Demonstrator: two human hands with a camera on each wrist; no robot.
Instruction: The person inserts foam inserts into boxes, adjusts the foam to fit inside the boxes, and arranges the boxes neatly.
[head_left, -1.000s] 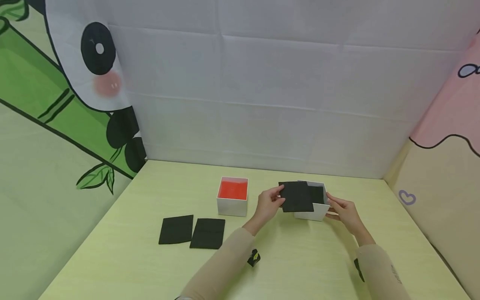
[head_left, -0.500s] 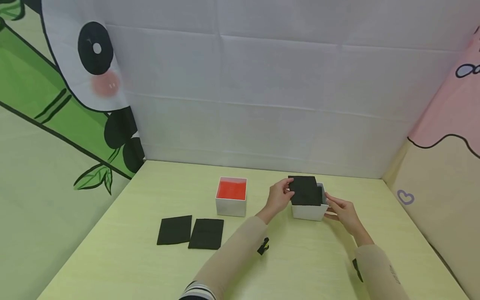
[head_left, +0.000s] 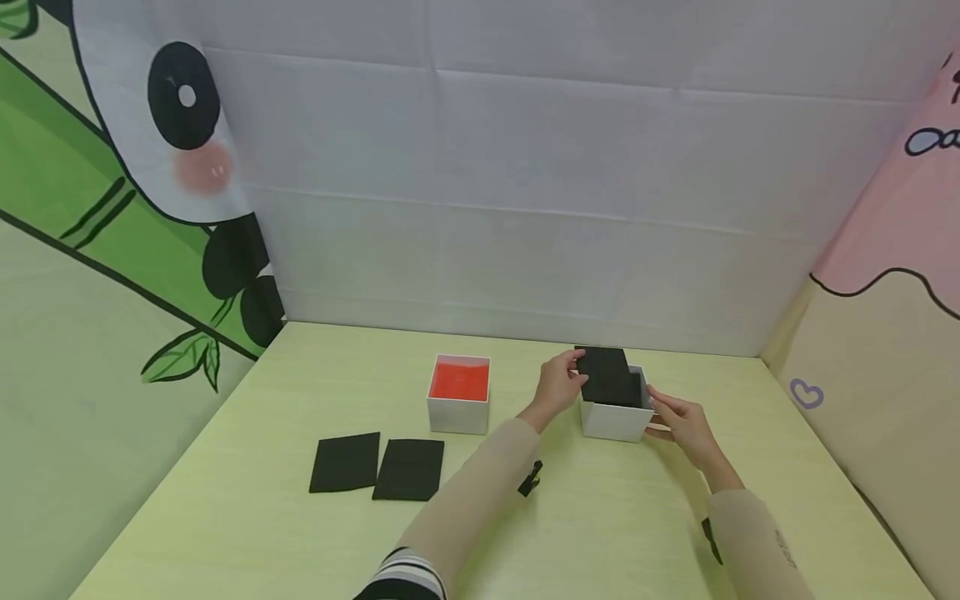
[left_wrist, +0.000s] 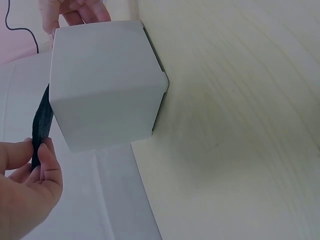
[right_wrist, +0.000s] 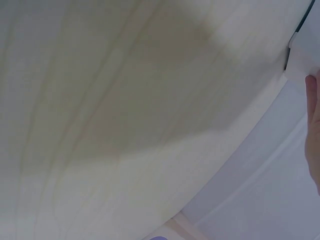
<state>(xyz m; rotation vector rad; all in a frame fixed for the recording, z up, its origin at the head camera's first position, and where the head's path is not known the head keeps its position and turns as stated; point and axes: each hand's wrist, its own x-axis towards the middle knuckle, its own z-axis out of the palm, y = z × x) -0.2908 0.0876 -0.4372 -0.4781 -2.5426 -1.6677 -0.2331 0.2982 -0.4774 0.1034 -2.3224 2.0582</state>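
My left hand [head_left: 558, 387] pinches the left edge of a black square sheet [head_left: 604, 375] between thumb and fingers. Most of the sheet lies over the mouth of the right-hand white box [head_left: 615, 422]; more black shows inside at the box's right. From the left wrist camera, the pinched sheet [left_wrist: 43, 120] is seen edge-on beside the box's rim. My right hand [head_left: 686, 425] rests its extended fingers against the box's right side, one up at the rim. Only part of that hand [right_wrist: 314, 130] appears in the right wrist view, at the right edge.
Left of my hands stands another white box [head_left: 458, 415] with a red sheet [head_left: 460, 382] in its top. Two black squares [head_left: 345, 462] [head_left: 408, 469] lie side by side on the pale table [head_left: 225, 517]. A white cloth backdrop [head_left: 480, 208] hangs behind.
My left hand has carried the black sheet right and away from me, from partly beside the right-hand box to over its opening. My right hand has stayed at the box's side.
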